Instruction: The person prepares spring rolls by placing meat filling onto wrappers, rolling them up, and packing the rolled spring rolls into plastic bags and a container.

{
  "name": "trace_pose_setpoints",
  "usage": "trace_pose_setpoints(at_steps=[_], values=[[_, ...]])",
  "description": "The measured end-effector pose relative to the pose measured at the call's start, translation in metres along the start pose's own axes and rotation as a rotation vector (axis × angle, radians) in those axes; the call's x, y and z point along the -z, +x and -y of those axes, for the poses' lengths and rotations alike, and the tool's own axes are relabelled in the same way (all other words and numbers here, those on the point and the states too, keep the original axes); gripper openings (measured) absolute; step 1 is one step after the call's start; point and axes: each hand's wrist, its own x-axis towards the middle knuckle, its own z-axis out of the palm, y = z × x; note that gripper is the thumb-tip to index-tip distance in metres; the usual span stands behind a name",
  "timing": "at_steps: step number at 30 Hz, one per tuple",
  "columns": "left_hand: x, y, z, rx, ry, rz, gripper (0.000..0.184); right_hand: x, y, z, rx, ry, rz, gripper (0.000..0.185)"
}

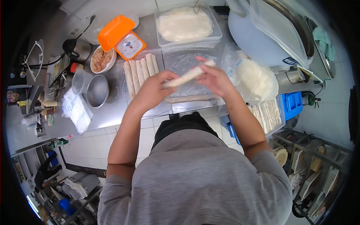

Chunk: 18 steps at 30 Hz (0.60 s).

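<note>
A long pale dough roll is held slantwise above the steel counter, its right end higher in the view. My left hand is closed round the lower left end. At the other end, the fingers of my right hand curve about the roll, slightly blurred. Beneath my hands lies a clear plastic sheet, and a second roll rests along its near edge. Several finished rolls sit side by side just beyond my left hand. To the right of my right hand is a plastic bag of white dough or wrappers.
Behind stand an orange scale, a bowl of minced filling and a clear tub of pale dough. A metal bowl is at left. Lower right, a container of rolls sits by a blue box.
</note>
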Motion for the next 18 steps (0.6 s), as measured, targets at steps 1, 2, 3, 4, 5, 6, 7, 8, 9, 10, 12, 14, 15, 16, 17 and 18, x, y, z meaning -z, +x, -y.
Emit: trace_pose_setpoints(at_steps=[1, 2, 3, 4, 5, 6, 7, 8, 9, 10, 12, 14, 15, 16, 17, 18], values=[[-0.007, 0.006, 0.007, -0.036, 0.025, 0.007, 0.032, 0.019, -0.007, 0.002, 0.029, -0.111, -0.021, 0.046], [-0.019, 0.012, 0.023, -0.072, 0.052, 0.017, 0.032, 0.035, -0.011, 0.001, 0.06, -0.221, -0.044, 0.045], [-0.03, 0.017, 0.041, -0.109, 0.078, 0.03, 0.033, 0.044, -0.015, -0.005, 0.042, -0.238, -0.081, 0.043], [-0.04, 0.019, 0.057, -0.095, 0.08, 0.044, 0.034, 0.053, -0.021, -0.012, 0.027, -0.253, -0.12, 0.04], [-0.049, 0.022, 0.075, -0.083, 0.083, 0.061, 0.035, 0.062, -0.024, -0.019, 0.015, -0.267, -0.161, 0.038], [-0.056, 0.025, 0.09, -0.069, 0.087, 0.079, 0.036, 0.077, -0.022, -0.029, 0.019, -0.413, -0.158, 0.037], [-0.062, 0.026, 0.104, -0.116, 0.14, 0.097, 0.038, 0.088, -0.02, -0.04, 0.021, -0.558, -0.155, 0.037], [-0.066, 0.026, 0.118, -0.163, 0.193, 0.115, 0.04, 0.1, -0.019, -0.048, 0.022, -0.7, -0.151, 0.036], [-0.068, 0.025, 0.119, -0.208, 0.247, 0.135, 0.043, 0.098, -0.023, -0.049, 0.068, -0.889, -0.141, 0.038], [-0.071, 0.021, 0.12, -0.234, 0.334, 0.094, 0.046, 0.095, -0.027, -0.051, 0.113, -1.076, -0.13, 0.039], [-0.075, 0.008, 0.116, -0.291, 0.51, 0.002, 0.053, 0.088, -0.036, -0.05, 0.323, -1.407, -0.09, 0.041], [-0.074, -0.002, 0.109, -0.251, 0.551, 0.105, 0.06, 0.078, -0.05, -0.055, 0.659, -1.677, -0.03, 0.042], [-0.074, -0.007, 0.107, -0.23, 0.572, 0.156, 0.064, 0.078, -0.056, -0.059, 0.623, -1.682, -0.013, 0.042], [-0.079, -0.011, 0.116, -0.275, 0.527, 0.113, 0.065, 0.079, -0.063, -0.064, 0.588, -1.688, 0.005, 0.041], [-0.082, -0.015, 0.125, -0.264, 0.488, 0.084, 0.061, 0.081, -0.066, -0.065, 0.553, -1.693, 0.024, 0.04], [-0.084, -0.019, 0.129, -0.251, 0.449, 0.054, 0.058, 0.083, -0.067, -0.064, 0.528, -1.707, 0.042, 0.038]])
